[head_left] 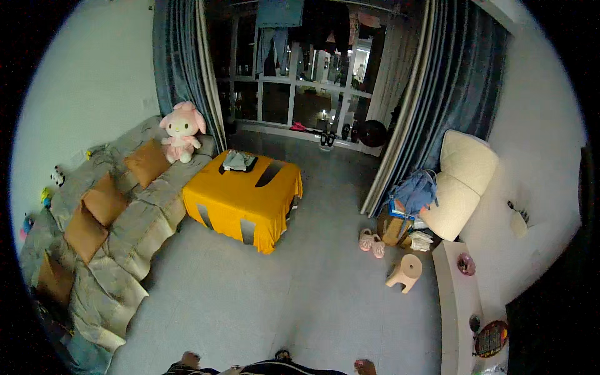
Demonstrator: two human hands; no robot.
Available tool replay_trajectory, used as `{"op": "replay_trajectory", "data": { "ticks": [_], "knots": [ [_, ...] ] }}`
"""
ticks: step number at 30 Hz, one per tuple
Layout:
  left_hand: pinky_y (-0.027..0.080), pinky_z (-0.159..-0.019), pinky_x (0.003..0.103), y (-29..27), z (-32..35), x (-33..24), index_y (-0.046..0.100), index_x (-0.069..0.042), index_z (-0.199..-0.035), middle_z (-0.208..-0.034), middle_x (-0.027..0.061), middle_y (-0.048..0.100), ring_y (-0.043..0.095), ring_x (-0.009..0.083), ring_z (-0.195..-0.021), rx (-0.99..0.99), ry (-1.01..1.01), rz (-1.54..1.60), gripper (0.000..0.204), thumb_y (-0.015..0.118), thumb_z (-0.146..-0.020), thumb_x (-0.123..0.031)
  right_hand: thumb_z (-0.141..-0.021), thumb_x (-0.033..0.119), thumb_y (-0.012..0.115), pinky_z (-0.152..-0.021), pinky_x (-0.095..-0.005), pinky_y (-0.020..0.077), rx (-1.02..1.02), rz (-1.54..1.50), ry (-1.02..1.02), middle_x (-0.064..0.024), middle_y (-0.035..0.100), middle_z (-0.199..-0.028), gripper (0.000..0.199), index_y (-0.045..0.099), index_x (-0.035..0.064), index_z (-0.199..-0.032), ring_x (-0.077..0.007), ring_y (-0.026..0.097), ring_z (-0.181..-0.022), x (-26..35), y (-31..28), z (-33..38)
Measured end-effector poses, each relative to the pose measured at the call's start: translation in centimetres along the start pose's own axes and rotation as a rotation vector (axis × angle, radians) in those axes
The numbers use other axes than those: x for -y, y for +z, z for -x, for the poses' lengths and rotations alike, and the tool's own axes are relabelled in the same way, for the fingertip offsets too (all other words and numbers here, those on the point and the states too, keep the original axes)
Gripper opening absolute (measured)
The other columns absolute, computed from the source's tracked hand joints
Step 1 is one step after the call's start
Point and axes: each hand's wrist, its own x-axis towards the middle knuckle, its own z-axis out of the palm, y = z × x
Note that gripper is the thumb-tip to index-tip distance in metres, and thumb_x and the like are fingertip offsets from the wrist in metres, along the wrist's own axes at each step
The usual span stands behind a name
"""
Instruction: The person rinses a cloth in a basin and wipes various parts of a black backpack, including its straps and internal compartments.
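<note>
At the lower edge my left hand (pixel 190 360) hangs beside my dark clothing, over the grey floor (pixel 250 306). My right hand (pixel 364 367) shows low down on the other side, partly cut off by the edge. Neither hand touches any furniture, and nothing can be made out in either; their fingers are too small and dim to read. A dark shoe tip (pixel 283 354) shows between them. Ahead stands a low table under a yellow cloth (pixel 219 187) with grey patches. On top lie a folded pale garment (pixel 239 160) on something dark and a dark strip (pixel 269 174).
A covered sofa (pixel 150 212) with brown cushions (pixel 86 232) and a pink plush toy (pixel 182 128) lines the left. On the right are pink slippers (pixel 371 243), a stool (pixel 409 267), boxes under a blue backpack (pixel 415 192), a folded mattress (pixel 459 184) and a white ledge (pixel 449 281).
</note>
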Motion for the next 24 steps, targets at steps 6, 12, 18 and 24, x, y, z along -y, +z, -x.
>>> {"op": "replay_trajectory", "data": {
  "ticks": [6,12,18,24],
  "knots": [
    [0.049,-0.063,0.037,-26.9,-1.9,-34.6,0.061,-0.009,-0.088,-0.079,0.0067,0.063,0.061,0.0202,-0.069,-0.338,0.446,0.411,0.032,0.049,-0.092,-0.038,-0.087,0.025,0.049,-0.058,-0.0364,0.044,0.063,-0.144,0.529,-0.0127,0.059,-0.087,0.026,0.059,0.0052,-0.101,-0.0242,0.055,-0.069,2.2,-4.8,-12.2],
    [0.053,-0.082,0.039,-44.9,-11.9,-55.5,0.06,-0.004,-0.113,-0.116,0.0132,0.061,0.061,0.022,-0.101,-0.351,0.726,0.472,0.033,0.068,-0.085,-0.019,-0.089,0.036,0.043,-0.056,-0.0357,0.0428,0.01,-0.267,0.664,-0.0124,0.059,-0.087,0.036,0.058,0.0073,-0.104,-0.0246,0.053,-0.067,4.8,-15.2,-38.5],
    [0.051,-0.074,0.037,-52.5,-16.4,-56.7,0.065,-0.019,-0.112,-0.099,0.0072,0.068,0.064,0.0187,-0.085,-0.073,0.42,0.141,0.042,0.06,-0.085,-0.051,-0.091,0.048,0.036,-0.054,-0.035,0.0416,-0.118,-0.84,0.564,-0.0121,0.059,-0.087,0.047,0.056,0.0093,-0.108,-0.0249,0.052,-0.065,7.6,-33.1,-77.4],
    [0.052,-0.072,0.035,-64.8,-20.1,-61.3,0.064,-0.014,-0.114,-0.105,0.0078,0.066,0.064,0.0204,-0.085,0.035,-0.015,0.387,0.042,0.06,-0.086,-0.044,-0.091,0.049,0.037,-0.057,-0.0357,0.042,-0.143,-0.541,0.051,-0.0124,0.058,-0.09,0.048,0.055,0.0089,-0.11,-0.0256,0.052,-0.069,32.9,-38.2,-110.4]
  ]
}}
